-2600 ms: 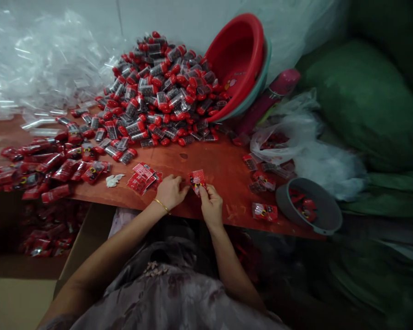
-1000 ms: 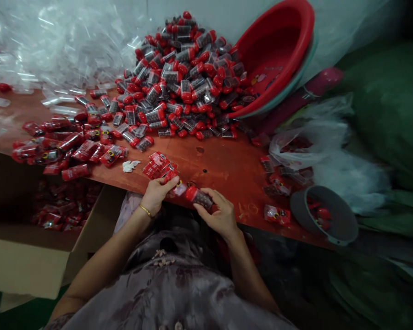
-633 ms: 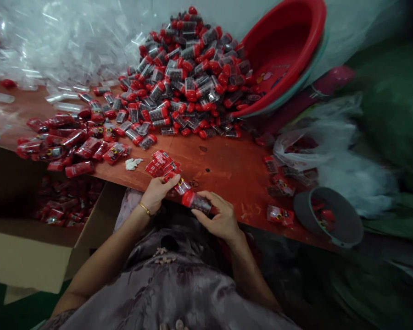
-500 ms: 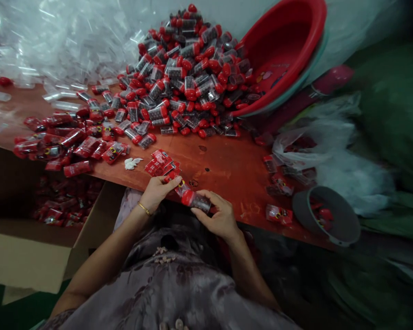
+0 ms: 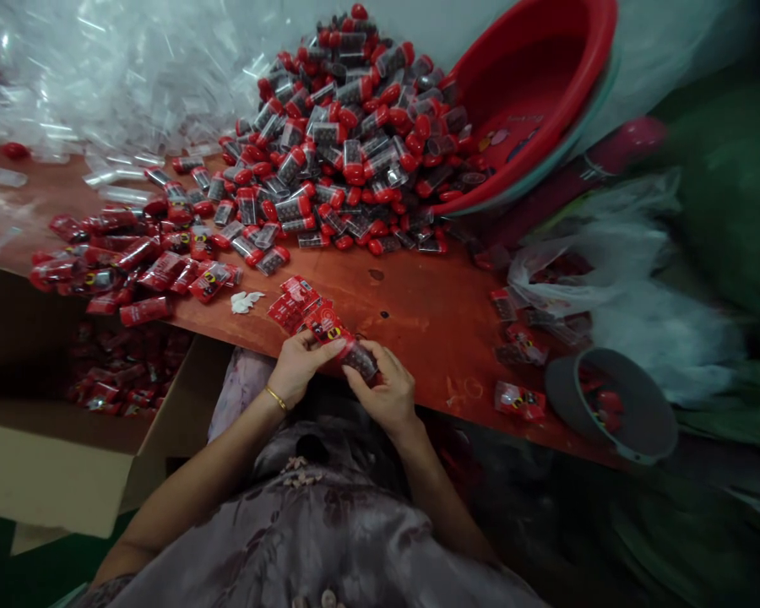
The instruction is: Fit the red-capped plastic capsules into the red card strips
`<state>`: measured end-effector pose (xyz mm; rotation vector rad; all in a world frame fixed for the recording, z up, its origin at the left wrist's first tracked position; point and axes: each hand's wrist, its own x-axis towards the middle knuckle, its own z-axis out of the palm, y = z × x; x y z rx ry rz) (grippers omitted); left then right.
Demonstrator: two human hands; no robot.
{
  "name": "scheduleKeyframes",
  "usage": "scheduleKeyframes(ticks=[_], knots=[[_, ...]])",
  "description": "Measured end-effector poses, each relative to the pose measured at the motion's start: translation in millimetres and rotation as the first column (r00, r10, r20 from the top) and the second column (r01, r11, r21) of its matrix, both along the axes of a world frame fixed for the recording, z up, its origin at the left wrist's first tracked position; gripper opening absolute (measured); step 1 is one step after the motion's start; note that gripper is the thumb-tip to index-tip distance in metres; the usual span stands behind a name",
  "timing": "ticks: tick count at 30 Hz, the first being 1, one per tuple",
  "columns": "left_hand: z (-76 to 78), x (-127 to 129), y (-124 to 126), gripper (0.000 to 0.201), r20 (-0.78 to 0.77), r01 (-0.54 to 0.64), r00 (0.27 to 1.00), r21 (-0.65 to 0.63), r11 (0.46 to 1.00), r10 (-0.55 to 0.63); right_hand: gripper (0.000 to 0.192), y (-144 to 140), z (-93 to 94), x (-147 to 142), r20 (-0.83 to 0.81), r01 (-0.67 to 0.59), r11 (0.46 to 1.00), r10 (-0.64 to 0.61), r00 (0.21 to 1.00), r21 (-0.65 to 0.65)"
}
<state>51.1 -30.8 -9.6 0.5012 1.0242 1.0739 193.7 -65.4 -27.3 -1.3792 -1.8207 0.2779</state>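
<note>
Head view: right hand (image 5: 380, 390) grips small clear plastic tube with red cap (image 5: 358, 356), long axis slanting up-left toward left hand (image 5: 301, 365). Left hand pinches red printed sleeve (image 5: 327, 324) over the cap end, above counter (image 5: 418, 312) edge.

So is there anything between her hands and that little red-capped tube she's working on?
No. Both hands are already on it: the right hand grips the tube and the left hand holds the red sleeve over its capped end. Nothing lies between them; the stack of spare sleeves sits just beyond.
</note>
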Motion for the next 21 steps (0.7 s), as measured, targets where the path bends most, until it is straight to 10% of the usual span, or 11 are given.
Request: scheduleKeyframes(ticks=[21], knots=[[3.4,66,22,0.037,-0.081,-0.001,0.997,0.002,1.0,0.001,0.028,22,-4.1,16,-0.43,0.086,0.95,-0.215,0.877,-0.299]])
